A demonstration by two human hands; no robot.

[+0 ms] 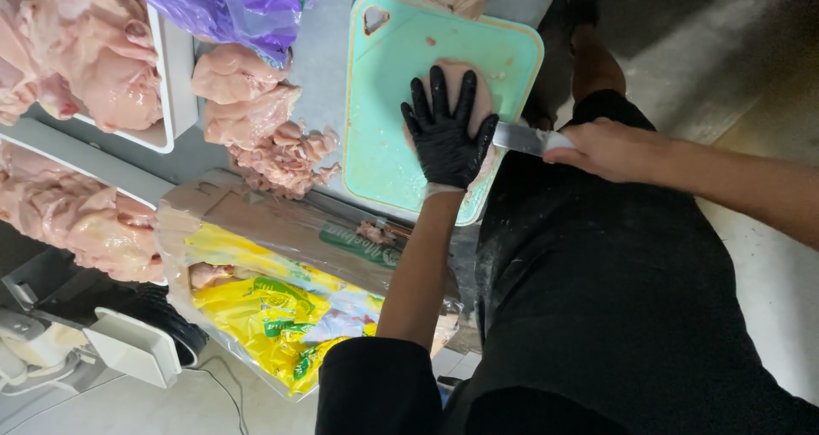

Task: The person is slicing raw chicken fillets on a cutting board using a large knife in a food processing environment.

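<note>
Cardboard box (281, 230), yellow-green bag (264, 316) inside; purple bag (230, 4); grey counter (328, 51). Left hand (444, 132) fingers spread on chicken (461, 72); right hand (601, 149) fingers gripping knife (520, 138), mint cutting board (384, 102)

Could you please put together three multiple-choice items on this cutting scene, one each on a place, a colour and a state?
1. Where does the gloved left hand rest?
A. on the chicken piece on the cutting board
B. on the white tray
C. on the floor

2. What colour is the cutting board?
A. red
B. mint green
C. black

3. How is the right hand occupied?
A. empty and open
B. holding a cup
C. gripping a knife

Answers:
1 A: the black glove lies flat on the meat on the board.
2 B: its surface is pale green.
3 C: the fingers close around the handle, with the blade reaching under the gloved hand.
</note>
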